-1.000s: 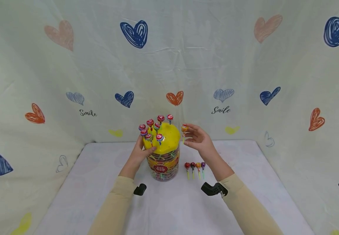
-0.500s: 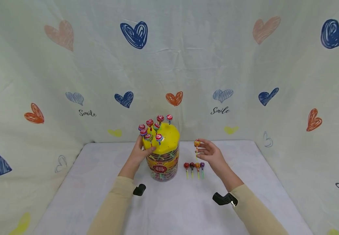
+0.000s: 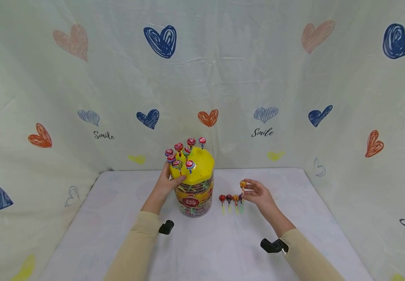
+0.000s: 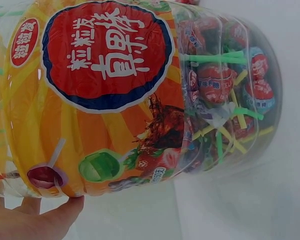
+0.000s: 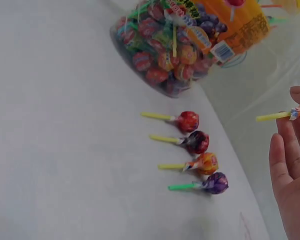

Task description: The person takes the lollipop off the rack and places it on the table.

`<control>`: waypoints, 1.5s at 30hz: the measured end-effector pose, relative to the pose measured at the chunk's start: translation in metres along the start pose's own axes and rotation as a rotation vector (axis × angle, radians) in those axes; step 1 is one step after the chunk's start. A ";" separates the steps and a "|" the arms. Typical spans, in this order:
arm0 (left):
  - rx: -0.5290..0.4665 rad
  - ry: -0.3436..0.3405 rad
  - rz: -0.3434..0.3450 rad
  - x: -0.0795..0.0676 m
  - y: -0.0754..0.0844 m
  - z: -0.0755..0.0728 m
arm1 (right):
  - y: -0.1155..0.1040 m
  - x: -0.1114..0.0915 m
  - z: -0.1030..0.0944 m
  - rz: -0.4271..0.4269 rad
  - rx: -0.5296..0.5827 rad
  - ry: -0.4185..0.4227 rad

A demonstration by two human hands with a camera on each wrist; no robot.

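Note:
A clear plastic candy jar (image 3: pixel 193 197) full of lollipops stands upright under a yellow lid (image 3: pixel 204 158). Several wrapped lollipops (image 3: pixel 189 166) stick up from the lid's left and back parts. My left hand (image 3: pixel 164 185) grips the jar's upper left side, thumb in front at the lid's rim, the other fingers mostly hidden behind. Between thumb and fingers my right hand (image 3: pixel 260 195) pinches an orange-wrapped lollipop (image 3: pixel 243 184), head up, above the table. Just below it lies a row of several lollipops, with a purple one (image 5: pixel 216 183) at the right end beside an orange one (image 5: pixel 207 163).
The row's other end has a red lollipop (image 5: pixel 188 121) and a dark red one (image 5: pixel 197 142), sticks toward me. A white cloth covers the table (image 3: pixel 202 249). Behind it hangs a pale curtain (image 3: pixel 223 78) printed with hearts.
My right hand has carried the orange lollipop from beside the lid rightward and down, to above the row's right end. My left hand has stayed on the jar.

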State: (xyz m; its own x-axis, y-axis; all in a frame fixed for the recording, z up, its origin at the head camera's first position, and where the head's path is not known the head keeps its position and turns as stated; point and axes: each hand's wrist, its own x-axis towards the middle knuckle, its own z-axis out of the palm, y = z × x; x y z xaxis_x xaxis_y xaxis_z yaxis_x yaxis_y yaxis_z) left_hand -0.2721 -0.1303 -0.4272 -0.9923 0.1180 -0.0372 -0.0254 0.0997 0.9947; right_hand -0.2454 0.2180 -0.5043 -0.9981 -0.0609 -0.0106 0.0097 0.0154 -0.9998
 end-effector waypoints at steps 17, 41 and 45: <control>0.014 0.007 -0.022 0.002 -0.002 0.000 | 0.039 0.007 -0.024 0.088 -0.154 0.076; 0.007 0.021 -0.052 0.002 -0.001 0.001 | 0.078 0.024 -0.034 0.180 -0.357 0.046; 0.009 0.020 -0.049 0.002 0.000 0.002 | 0.081 0.025 -0.033 0.170 -0.355 0.051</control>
State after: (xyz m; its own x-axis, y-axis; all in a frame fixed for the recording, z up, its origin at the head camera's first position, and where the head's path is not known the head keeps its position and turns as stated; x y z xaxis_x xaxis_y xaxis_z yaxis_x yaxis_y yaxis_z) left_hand -0.2734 -0.1286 -0.4279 -0.9922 0.0928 -0.0836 -0.0729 0.1134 0.9909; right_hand -0.2718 0.2505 -0.5847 -0.9859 0.0213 -0.1661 0.1623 0.3658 -0.9164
